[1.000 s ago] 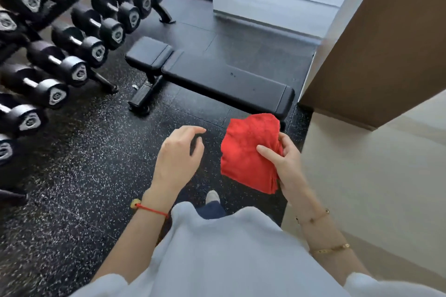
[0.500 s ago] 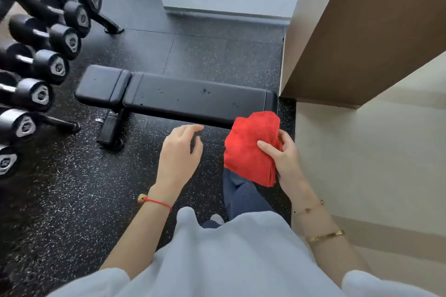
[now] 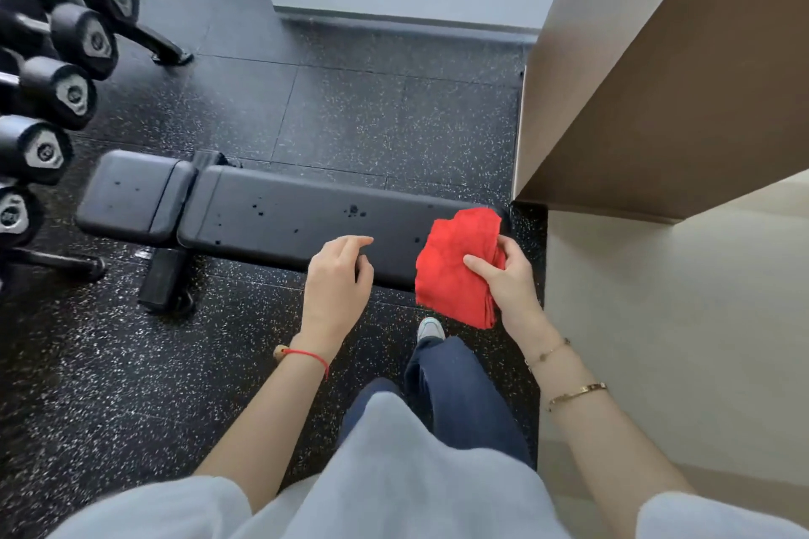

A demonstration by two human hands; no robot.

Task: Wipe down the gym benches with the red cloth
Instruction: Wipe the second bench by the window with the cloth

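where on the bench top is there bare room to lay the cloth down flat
The long pad of the bench is bare from the seam with the short seat pad across to the left hand; only small dark specks there. The seat pad is bare too. The right end is crowded: the red cloth, held in the right hand, overlaps it.
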